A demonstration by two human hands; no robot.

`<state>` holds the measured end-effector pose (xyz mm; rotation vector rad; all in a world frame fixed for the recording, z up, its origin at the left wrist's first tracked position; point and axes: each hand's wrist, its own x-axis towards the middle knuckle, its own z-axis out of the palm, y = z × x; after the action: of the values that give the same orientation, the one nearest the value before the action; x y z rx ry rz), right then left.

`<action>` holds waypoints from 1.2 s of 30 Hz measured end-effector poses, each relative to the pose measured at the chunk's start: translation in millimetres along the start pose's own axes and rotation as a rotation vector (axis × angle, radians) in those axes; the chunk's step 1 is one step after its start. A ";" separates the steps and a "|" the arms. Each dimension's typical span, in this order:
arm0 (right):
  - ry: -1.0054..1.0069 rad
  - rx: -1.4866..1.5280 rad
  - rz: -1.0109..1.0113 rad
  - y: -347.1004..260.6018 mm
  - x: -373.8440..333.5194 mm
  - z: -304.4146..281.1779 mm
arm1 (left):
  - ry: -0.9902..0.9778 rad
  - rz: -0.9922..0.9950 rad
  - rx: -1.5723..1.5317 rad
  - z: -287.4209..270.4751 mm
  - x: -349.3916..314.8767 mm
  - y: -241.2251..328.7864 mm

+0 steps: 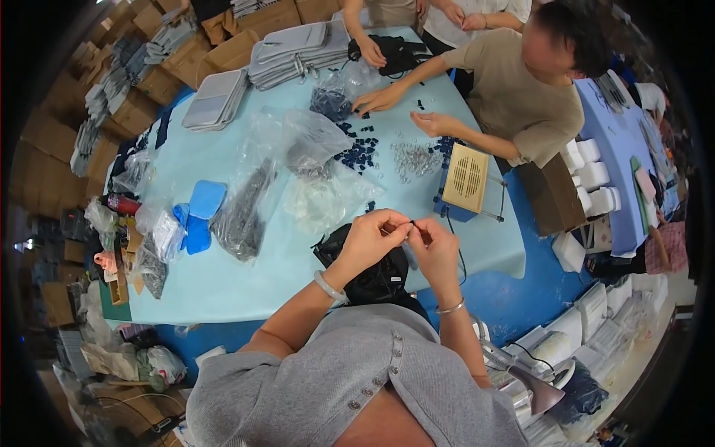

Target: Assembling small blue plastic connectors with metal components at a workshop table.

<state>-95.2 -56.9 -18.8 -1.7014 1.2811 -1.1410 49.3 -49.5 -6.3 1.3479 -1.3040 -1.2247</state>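
At the near edge of the table, my left hand [372, 240] and my right hand [436, 249] meet with their fingers pinched together. Between the fingertips shows a small dark piece [412, 223], too small to make out further. Below the hands a black fabric bag [378, 281] lies over the table edge, partly covered by my left forearm. Farther off on the table are a scatter of small navy pieces [360, 153] and a spread of small clear rings [415, 159].
Right of my hands stands a blue box device with a cream slotted top [466, 177]. Clear plastic bags [249, 208], blue pouches [204, 208] and stacked grey cases [217, 99] lie on the pale table [201, 287]. Across it, a co-worker's hands [380, 98] reach toward the pieces.
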 end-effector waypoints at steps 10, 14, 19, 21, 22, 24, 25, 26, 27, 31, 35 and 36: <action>-0.024 -0.077 -0.207 1.5 -6.2 -3.8 | -0.117 -0.146 -0.065 -10.2 -1.1 2.5; -0.027 -0.035 -0.214 -2.2 -7.3 -8.0 | -0.135 -0.111 -0.160 -9.0 -3.8 -0.7; -0.016 -0.058 -0.250 -3.6 -10.4 -10.2 | -0.189 -0.122 -0.242 -9.8 -4.8 -0.3; 0.002 -0.057 -0.287 -4.6 -8.7 -11.1 | -0.194 -0.130 -0.209 -10.1 -5.6 3.1; 0.016 -0.054 -0.325 -6.4 -9.0 -11.7 | -0.197 -0.137 -0.210 -10.9 -7.1 4.4; 0.009 -0.060 -0.319 -11.5 -10.5 -13.2 | -0.246 -0.067 -0.203 -13.1 -8.9 5.5; 0.002 -0.064 -0.323 -13.2 -11.3 -13.3 | -0.246 -0.072 -0.204 -14.6 -9.1 4.7; 0.000 -0.064 -0.318 -14.0 -13.4 -12.7 | -0.260 -0.022 -0.154 -16.3 -9.5 3.4; 0.005 -0.070 -0.283 -14.6 -15.8 -11.9 | -0.273 0.028 -0.104 -17.0 -10.4 2.5; -0.002 0.121 0.015 -11.7 -24.3 -5.7 | -0.276 0.095 -0.091 -13.9 -11.8 3.5; -0.014 0.205 0.148 -14.3 -25.9 -5.2 | -0.252 0.017 -0.210 -9.3 -15.5 2.7; 0.022 0.133 0.047 -12.8 -23.5 -5.2 | -0.235 -0.028 -0.276 -7.6 -16.6 4.0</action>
<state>-98.4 -31.0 -10.7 -1.5583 1.2238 -1.1936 56.8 -33.6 0.0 1.0522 -1.2235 -1.5566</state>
